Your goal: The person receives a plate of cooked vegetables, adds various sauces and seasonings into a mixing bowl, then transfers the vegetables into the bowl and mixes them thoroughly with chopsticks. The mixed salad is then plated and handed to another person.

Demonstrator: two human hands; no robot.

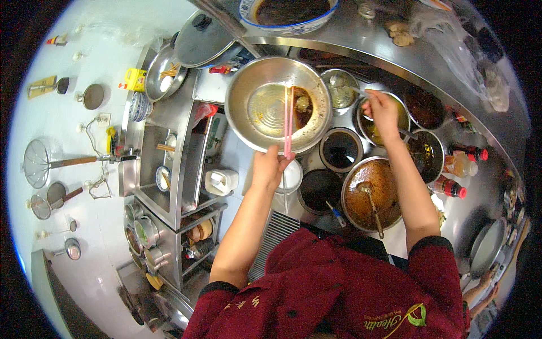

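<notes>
My left hand (271,167) grips the near rim of a wide stainless steel bowl (241,110), with pink chopsticks (288,123) lying across the rim under the thumb. Dark brown sauce (301,112) with a paler clump is pooled in the bowl's right side. My right hand (381,110), at the right, pinches the handle of a metal spoon (360,91), whose far end reaches toward a small metal pot of pale greenish contents (342,87). Below that hand is a pot of yellowish liquid (367,120). A pot of dark liquid (341,149) stands between my hands.
A pot of brown sauce with a ladle (355,203), a dark pot (319,190) and a white-filled container (292,176) stand nearer me. Red-capped bottles (453,188) are right. A blue-and-white bowl (288,27) sits on the raised steel shelf. Another person's hands (482,288) show at lower right.
</notes>
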